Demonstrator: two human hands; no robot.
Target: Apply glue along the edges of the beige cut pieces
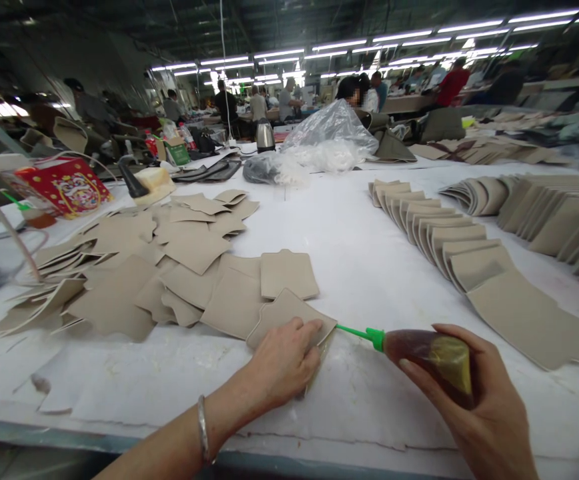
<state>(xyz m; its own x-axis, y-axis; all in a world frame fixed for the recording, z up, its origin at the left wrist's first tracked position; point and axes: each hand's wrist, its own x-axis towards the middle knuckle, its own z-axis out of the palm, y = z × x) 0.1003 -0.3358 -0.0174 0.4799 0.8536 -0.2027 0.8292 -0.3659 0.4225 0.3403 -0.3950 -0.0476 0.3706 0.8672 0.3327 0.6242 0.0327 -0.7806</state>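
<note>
right hand (479, 413) cut off below, bottle (432, 350) base hidden in grip

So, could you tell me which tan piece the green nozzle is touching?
The front-most tan piece, pressed under the left hand; the nozzle of the bottle in the right hand meets its right edge. The other pieces lie untouched.

Plain taupe flat cut fabric piece (289, 313) at 6 o'clock. Same plain taupe on scattered pile of cut pieces (119, 293) at 9 and overlapped row of cut pieces (469, 263) at 3. Amber-brown plastic squeeze bottle (434, 357) at 5, bright green nozzle (364, 333). White table cover (349, 247). Red cardboard box (62, 187) at 10, gold-and-multicolour ornate print. Silver metal bangle (202, 430) at 7.
</note>
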